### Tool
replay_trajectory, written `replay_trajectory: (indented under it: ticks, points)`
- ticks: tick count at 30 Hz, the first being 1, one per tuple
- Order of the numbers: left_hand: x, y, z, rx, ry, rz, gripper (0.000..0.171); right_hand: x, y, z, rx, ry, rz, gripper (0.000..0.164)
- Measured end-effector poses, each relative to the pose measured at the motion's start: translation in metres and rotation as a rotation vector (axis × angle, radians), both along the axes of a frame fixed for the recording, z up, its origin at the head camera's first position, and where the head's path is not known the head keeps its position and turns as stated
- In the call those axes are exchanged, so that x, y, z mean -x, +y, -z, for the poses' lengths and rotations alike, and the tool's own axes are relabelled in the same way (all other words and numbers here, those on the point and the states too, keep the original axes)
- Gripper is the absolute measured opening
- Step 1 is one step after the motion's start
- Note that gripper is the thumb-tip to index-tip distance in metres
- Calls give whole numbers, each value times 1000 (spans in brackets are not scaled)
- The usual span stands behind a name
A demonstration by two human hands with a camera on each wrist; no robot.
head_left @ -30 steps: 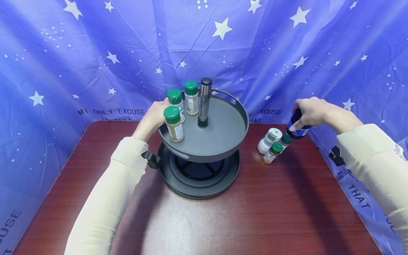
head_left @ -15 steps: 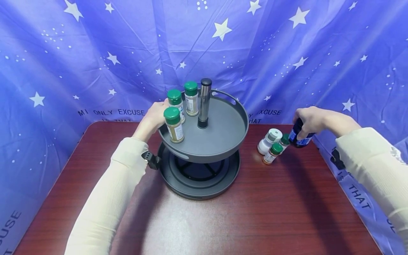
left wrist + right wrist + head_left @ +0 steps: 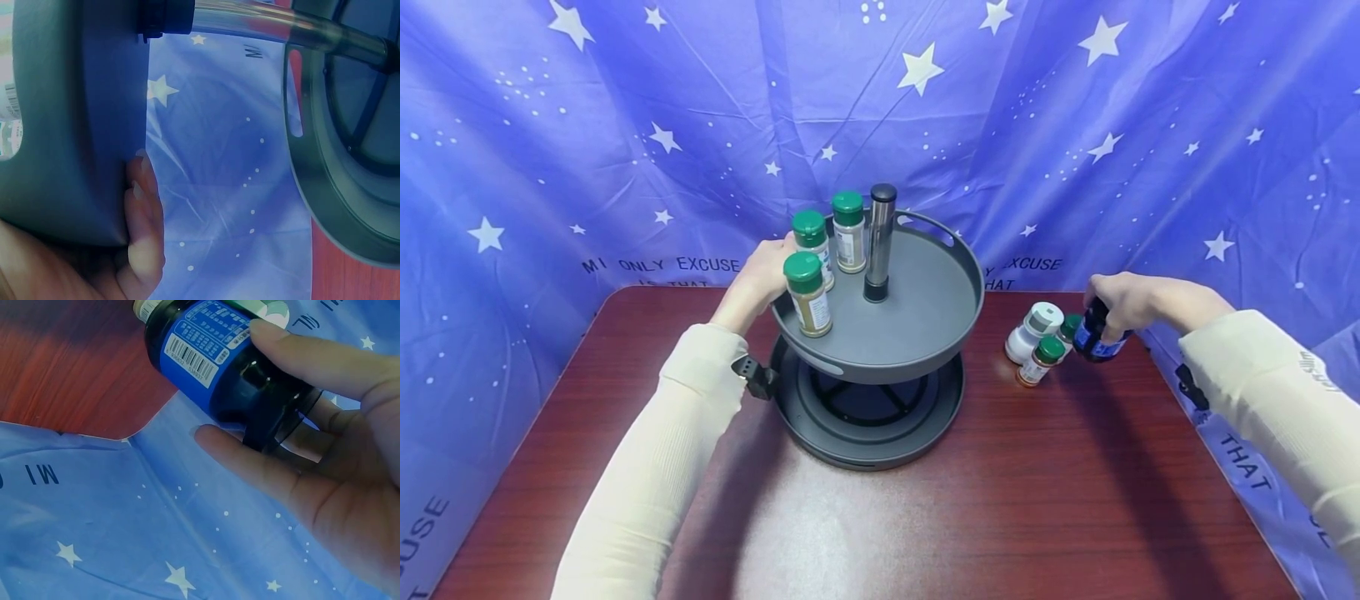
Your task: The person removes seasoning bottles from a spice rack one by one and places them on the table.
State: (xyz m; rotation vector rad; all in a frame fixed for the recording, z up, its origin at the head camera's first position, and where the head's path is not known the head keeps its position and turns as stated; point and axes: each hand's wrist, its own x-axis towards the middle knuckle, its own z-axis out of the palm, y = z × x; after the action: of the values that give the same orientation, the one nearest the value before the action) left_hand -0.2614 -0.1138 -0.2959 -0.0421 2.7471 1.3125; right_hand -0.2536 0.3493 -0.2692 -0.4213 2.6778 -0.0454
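Dark bottle with a blue label (image 3: 1096,346), at the far right of the tabletop (image 3: 1037,492), gripped from above in the right hand (image 3: 1129,298). Thumb on one side, fingers on the other, dark upper end toward the palm; white lettering and a barcode on the label in the right wrist view. Contact between base and tabletop hard to judge from these angles.

Just to the left of the dark bottle, a close cluster of three on the tabletop: a partly hidden green-capped bottle (image 3: 1070,327) nearest to it, a small green-capped bottle (image 3: 1041,361) in front, and a larger white-capped bottle (image 3: 1032,335) beside them.

Farther left, a two-tier round gray stand. Curled around the left rim of its upper tray (image 3: 925,300), the left hand (image 3: 765,271), with fingertips against the underside in the left wrist view. On the left part of that upper tray, three green-capped spice bottles, all upright: front (image 3: 809,298), middle (image 3: 822,252) and rear (image 3: 850,237). At the center, a metal post (image 3: 880,242) with a black top. Below, a wider-looking lower tray (image 3: 928,425) with dark spokes at its center.

Cream sleeves (image 3: 647,450) on both arms. Behind everything, a blue-violet curtain (image 3: 715,192) with white stars and black printed words.
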Motion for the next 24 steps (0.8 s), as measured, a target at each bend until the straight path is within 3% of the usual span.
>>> replay_trajectory:
  ticks: [18, 24]
  points:
    - [1, 2, -3, -32, 16, -4, 60, 3, 3, 14, 10, 14, -7, 57]
    - [1, 2, 0, -34, 28, 7, 61, 1, 3, 24, 9, 61, -39, 52]
